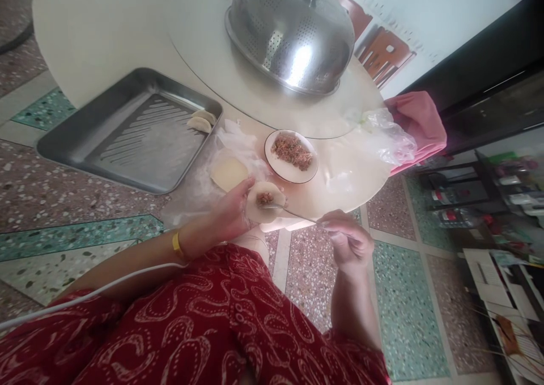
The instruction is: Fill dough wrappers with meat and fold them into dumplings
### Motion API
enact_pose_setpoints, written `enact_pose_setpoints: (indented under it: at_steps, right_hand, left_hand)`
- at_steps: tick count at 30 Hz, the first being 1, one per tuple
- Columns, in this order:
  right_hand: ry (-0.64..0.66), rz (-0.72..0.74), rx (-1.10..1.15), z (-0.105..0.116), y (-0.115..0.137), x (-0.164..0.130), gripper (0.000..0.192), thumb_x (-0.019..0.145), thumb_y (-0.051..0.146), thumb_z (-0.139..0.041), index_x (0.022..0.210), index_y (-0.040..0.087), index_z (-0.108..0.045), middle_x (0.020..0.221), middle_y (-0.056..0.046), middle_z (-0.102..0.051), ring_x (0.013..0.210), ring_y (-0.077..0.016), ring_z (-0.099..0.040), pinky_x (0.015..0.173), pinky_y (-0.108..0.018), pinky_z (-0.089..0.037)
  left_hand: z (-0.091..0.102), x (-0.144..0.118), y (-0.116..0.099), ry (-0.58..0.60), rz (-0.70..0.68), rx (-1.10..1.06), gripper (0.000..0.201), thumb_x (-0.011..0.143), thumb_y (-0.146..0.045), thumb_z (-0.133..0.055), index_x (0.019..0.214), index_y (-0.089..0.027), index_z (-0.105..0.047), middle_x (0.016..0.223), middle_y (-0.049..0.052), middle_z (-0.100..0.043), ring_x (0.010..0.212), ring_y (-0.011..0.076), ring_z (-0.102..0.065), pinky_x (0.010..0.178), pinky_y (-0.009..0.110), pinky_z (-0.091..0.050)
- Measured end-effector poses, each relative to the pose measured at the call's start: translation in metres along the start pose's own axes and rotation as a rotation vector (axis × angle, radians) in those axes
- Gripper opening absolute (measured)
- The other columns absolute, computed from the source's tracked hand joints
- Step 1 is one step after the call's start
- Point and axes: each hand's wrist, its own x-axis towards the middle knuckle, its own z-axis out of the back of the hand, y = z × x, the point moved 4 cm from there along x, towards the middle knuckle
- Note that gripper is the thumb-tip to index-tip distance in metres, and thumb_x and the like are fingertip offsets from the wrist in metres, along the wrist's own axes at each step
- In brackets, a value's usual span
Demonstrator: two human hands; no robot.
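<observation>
Nearest: red patterned garment. Left hand, yellow band at its wrist, holds a round dough wrapper flat at the near edge of the desk; thumb at the wrapper's rim, other fingers mostly hidden beneath. Right hand: fingers pinching the handle of a thin metal utensil, its tip at the clump of filling on the wrapper. Just beyond the left hand: further dough wrappers, on thin plastic. To their right, a dark-rimmed white plate bearing minced filling. Left: metal tray, crescent dumplings in its right-hand corner. Farther: perforated metal dome on a round turntable. Farthest: wooden chair by the wall.
</observation>
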Motion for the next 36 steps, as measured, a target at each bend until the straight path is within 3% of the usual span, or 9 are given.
enact_pose_setpoints:
  at_steps: [4, 10, 18, 22, 25, 30, 32, 36]
  right_hand:
    - [-0.015, -0.03, 0.03, -0.007, -0.004, 0.002, 0.021, 0.09, 0.021, -0.06, 0.104, 0.032, -0.071, 0.085, -0.001, -0.071, 0.078, -0.0167, -0.066, 0.064, -0.032, -0.053]
    - [-0.168, 0.026, 0.014, 0.0, -0.003, -0.001, 0.018, 0.09, 0.026, -0.06, 0.103, 0.033, -0.072, 0.082, -0.001, -0.068, 0.074, -0.0168, -0.063, 0.064, -0.034, -0.052]
    - [-0.053, -0.001, -0.008, -0.01, -0.003, -0.002, 0.024, 0.089, 0.018, -0.061, 0.106, 0.031, -0.071, 0.089, -0.002, -0.071, 0.079, -0.0168, -0.065, 0.066, -0.033, -0.053]
    - [-0.187, -0.015, 0.11, -0.004, -0.001, 0.001, 0.019, 0.09, 0.023, -0.06, 0.102, 0.032, -0.072, 0.085, 0.0, -0.071, 0.076, -0.0147, -0.066, 0.062, -0.03, -0.054]
    - [-0.284, -0.161, 0.321, -0.004, -0.01, 0.004, 0.016, 0.091, 0.028, -0.058, 0.099, 0.03, -0.071, 0.076, 0.003, -0.07, 0.062, -0.0112, -0.065, 0.054, -0.026, -0.053]
    - [-0.274, -0.553, 0.484, -0.026, -0.037, 0.002, 0.011, 0.085, 0.033, -0.065, 0.082, 0.022, -0.067, 0.059, 0.005, -0.066, 0.045, -0.0104, -0.06, 0.045, -0.024, -0.051]
    - [-0.316, -0.578, 0.504, -0.031, -0.043, 0.001, 0.013, 0.083, 0.033, -0.067, 0.081, 0.021, -0.066, 0.059, 0.005, -0.067, 0.045, -0.0104, -0.06, 0.045, -0.024, -0.051]
    - [-0.352, -0.475, 0.472, -0.032, -0.041, 0.004, 0.012, 0.083, 0.035, -0.068, 0.084, 0.023, -0.067, 0.064, 0.004, -0.069, 0.051, -0.0111, -0.064, 0.05, -0.025, -0.054]
  left_hand:
    - [0.003, 0.0, 0.002, 0.003, -0.006, 0.0, 0.054, 0.101, -0.038, -0.029, 0.096, -0.003, -0.07, 0.096, 0.019, -0.073, 0.096, 0.0248, -0.069, 0.092, 0.034, -0.053]
    - [0.004, 0.0, 0.002, -0.04, -0.001, -0.039, 0.053, 0.101, -0.039, -0.03, 0.102, -0.001, -0.068, 0.1, 0.019, -0.073, 0.098, 0.025, -0.068, 0.097, 0.036, -0.051]
    - [0.006, -0.001, 0.002, -0.088, 0.005, -0.043, 0.046, 0.1, -0.038, -0.034, 0.099, -0.007, -0.068, 0.095, 0.014, -0.073, 0.093, 0.0218, -0.068, 0.092, 0.034, -0.053]
    - [0.003, -0.001, 0.001, -0.077, -0.02, -0.047, 0.046, 0.1, -0.037, -0.035, 0.105, -0.004, -0.067, 0.098, 0.016, -0.073, 0.095, 0.0232, -0.068, 0.093, 0.035, -0.052]
    - [0.002, -0.001, 0.001, -0.113, -0.018, -0.033, 0.047, 0.1, -0.037, -0.036, 0.103, -0.004, -0.068, 0.099, 0.017, -0.073, 0.098, 0.0241, -0.068, 0.094, 0.035, -0.052]
    - [-0.001, -0.001, 0.004, -0.031, 0.02, -0.021, 0.049, 0.1, -0.037, -0.033, 0.098, -0.004, -0.07, 0.09, 0.016, -0.073, 0.09, 0.0232, -0.068, 0.09, 0.034, -0.054]
    - [-0.001, -0.002, 0.005, -0.043, 0.02, -0.054, 0.05, 0.1, -0.036, -0.033, 0.098, -0.003, -0.069, 0.089, 0.016, -0.072, 0.092, 0.0237, -0.068, 0.092, 0.035, -0.053]
    - [-0.003, -0.003, 0.007, -0.086, 0.038, -0.104, 0.05, 0.1, -0.038, -0.032, 0.101, -0.002, -0.067, 0.093, 0.018, -0.071, 0.098, 0.0267, -0.068, 0.095, 0.039, -0.051]
